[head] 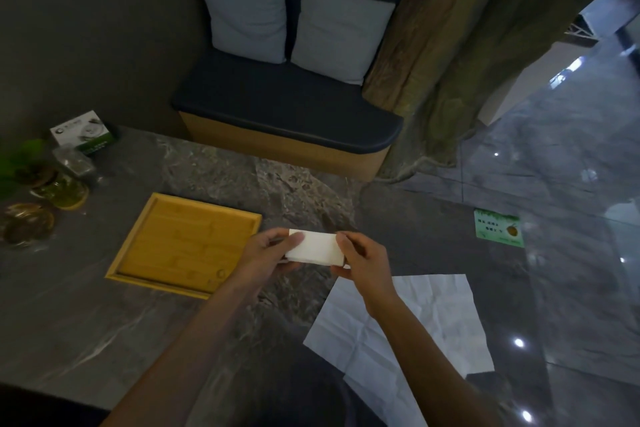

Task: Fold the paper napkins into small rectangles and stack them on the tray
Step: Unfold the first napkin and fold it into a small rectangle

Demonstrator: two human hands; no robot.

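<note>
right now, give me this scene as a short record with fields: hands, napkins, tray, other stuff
left hand: left hand pinches the left end of the folded napkin
right hand: right hand pinches its right end
folded napkin: small white rectangle, held in the air just right of the wooden tray
wooden tray: on the marble table, no napkins in it
unfolded napkin: unfolded napkin lies flat and creased at the table's right edge
other: glass jars and a small box at far left

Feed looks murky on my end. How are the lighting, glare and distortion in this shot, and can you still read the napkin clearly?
Head view: dim overall; the folded napkin held between left hand and right hand stays bright and legible. Glossy floor shows small glare spots at right. Wide-angle bending at the edges; jars at far left look soft and blurred.
</note>
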